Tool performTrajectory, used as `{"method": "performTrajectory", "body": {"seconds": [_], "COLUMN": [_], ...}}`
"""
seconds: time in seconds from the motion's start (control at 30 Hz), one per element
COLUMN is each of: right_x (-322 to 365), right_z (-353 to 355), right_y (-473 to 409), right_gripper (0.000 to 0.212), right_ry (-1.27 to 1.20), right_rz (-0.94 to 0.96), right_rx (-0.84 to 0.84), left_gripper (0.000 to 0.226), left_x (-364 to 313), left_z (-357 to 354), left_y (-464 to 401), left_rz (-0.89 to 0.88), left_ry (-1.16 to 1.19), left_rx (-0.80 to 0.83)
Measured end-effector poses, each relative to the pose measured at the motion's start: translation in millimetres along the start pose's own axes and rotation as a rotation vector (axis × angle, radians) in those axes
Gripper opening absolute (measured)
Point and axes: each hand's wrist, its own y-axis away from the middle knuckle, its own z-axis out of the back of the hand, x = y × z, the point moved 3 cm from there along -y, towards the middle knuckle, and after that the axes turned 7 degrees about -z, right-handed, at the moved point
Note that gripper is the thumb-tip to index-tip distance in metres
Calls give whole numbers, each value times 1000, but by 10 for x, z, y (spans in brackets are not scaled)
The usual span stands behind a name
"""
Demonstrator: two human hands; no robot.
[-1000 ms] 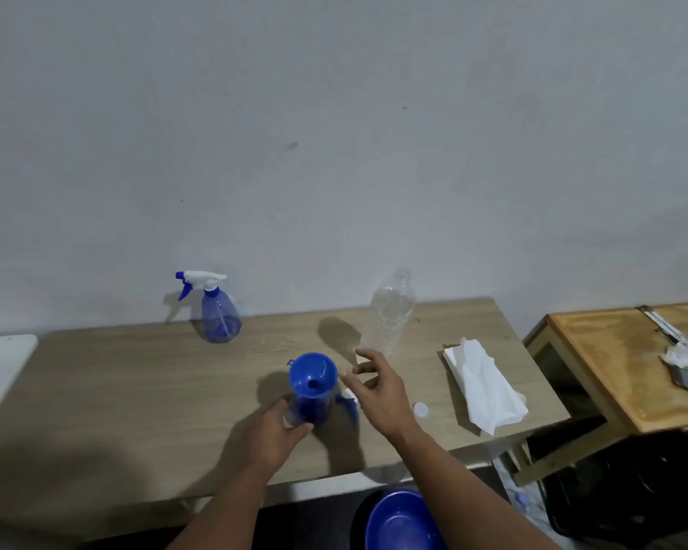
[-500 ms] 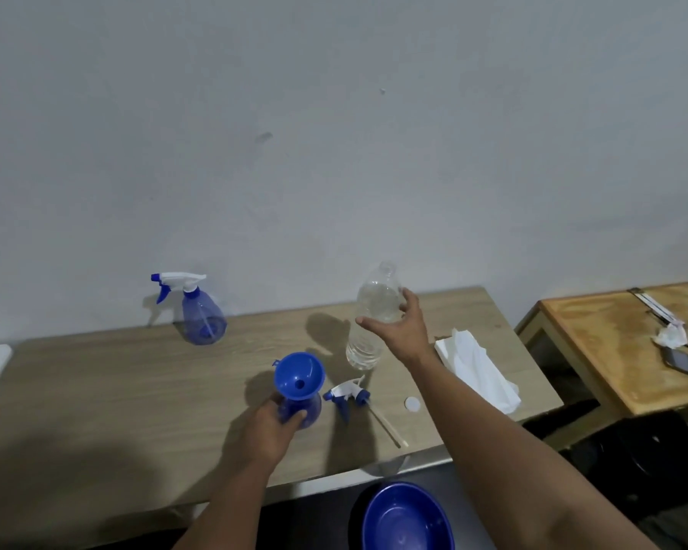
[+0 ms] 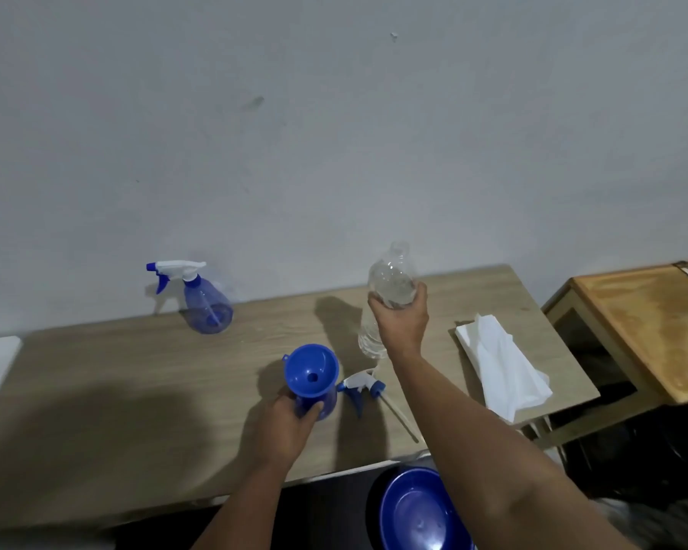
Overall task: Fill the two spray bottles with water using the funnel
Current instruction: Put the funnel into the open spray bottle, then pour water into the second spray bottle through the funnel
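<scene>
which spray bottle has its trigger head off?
The near spray bottle, gripped by the left hand, funnel in its neck. The far spray bottle by the wall keeps its head.

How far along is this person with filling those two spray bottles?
Early on. Done: the near spray bottle is open, its trigger head lying beside it, with the funnel seated in its neck. In hand: the left hand steadies that bottle while the right hand grips the clear water bottle. Left: pouring, then the far spray bottle, still capped.

No text or label can be read anywhere.
</scene>
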Motion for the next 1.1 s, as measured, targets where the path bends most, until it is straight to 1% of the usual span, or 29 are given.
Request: {"method": "performTrajectory", "body": {"seconds": [0.07, 0.2, 0.3, 0.53, 0.67, 0.77, 0.83, 1.0, 1.1], "right_x": [6, 49, 124, 355, 563, 676, 698, 668, 546], "right_z": [7, 66, 129, 332, 469, 578, 623, 662, 621], "right_y": [34, 12, 23, 249, 400, 536, 624, 804, 900], "right_gripper": [57, 56, 51, 55, 48, 45, 44, 46, 46], "right_ry": [-56, -48, -26, 11, 48, 82, 101, 184, 266], "right_rz": [9, 65, 97, 200, 273, 324, 317, 231, 173], "right_rx": [-40, -68, -23, 38, 90, 158, 245, 479, 585], "left_gripper": [27, 30, 33, 33, 34, 34, 34, 30, 39], "left_x": [-6, -7, 11, 23, 11, 13, 16, 24, 78], "left_z": [9, 39, 53, 111, 157, 187, 202, 163, 111], "left_y": [8, 35, 56, 103, 133, 185, 216, 230, 193], "left_rz": [13, 15, 21, 19, 11, 17, 32, 62, 65], "left_ry": [15, 18, 16, 21, 39, 30, 27, 96, 148], "left_rx": [1, -1, -5, 22, 41, 51, 65, 79, 69]}}
